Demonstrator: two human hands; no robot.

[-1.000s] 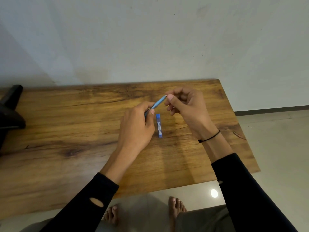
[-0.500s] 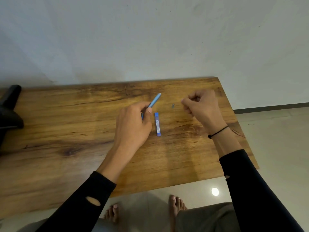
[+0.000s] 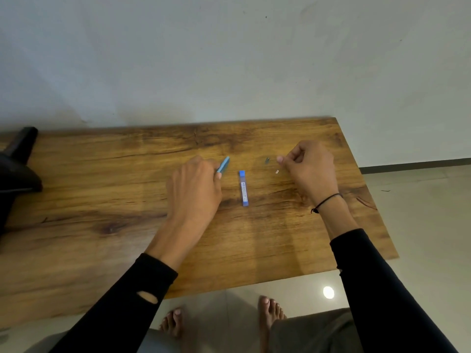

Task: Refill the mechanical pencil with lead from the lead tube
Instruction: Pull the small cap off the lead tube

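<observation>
Mechanical pencil (image 3: pixel 223 164) gripped in closed left hand (image 3: pixel 193 184); lead tube (image 3: pixel 243 188) flat on surface (image 3: pixel 102 189); right hand (image 3: pixel 309 166) fingers (image 3: pixel 280 159) pinched, contents indiscernible, near small cap (image 3: pixel 266 160).

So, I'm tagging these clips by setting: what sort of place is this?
Probably a plain room at home, not a workshop. A wooden table stands against a bare painted wall, the floor is glossy tile, and the person is barefoot.
</observation>
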